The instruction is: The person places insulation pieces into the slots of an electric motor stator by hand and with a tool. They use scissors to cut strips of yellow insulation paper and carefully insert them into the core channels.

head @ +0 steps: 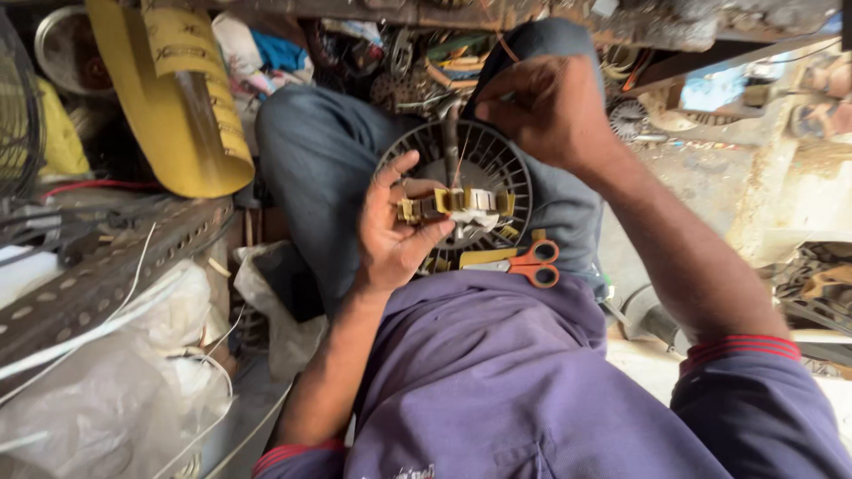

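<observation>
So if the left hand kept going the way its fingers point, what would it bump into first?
Probably the wound coil piece that the left hand already touches at its fingertips; behind it lies the round slotted fan housing, though depth is hard to judge.

In my left hand I hold a small ring-shaped motor stator with a pale metal core and yellow insulating pieces around its rim, lying roughly flat and gripped at its left side between my thumb and curled fingers. A thin copper-coloured wire rises from its top, nearly upright, to my right hand, which pinches the upper end. The stator sits just above a round grey ribbed fan housing resting on my lap.
</observation>
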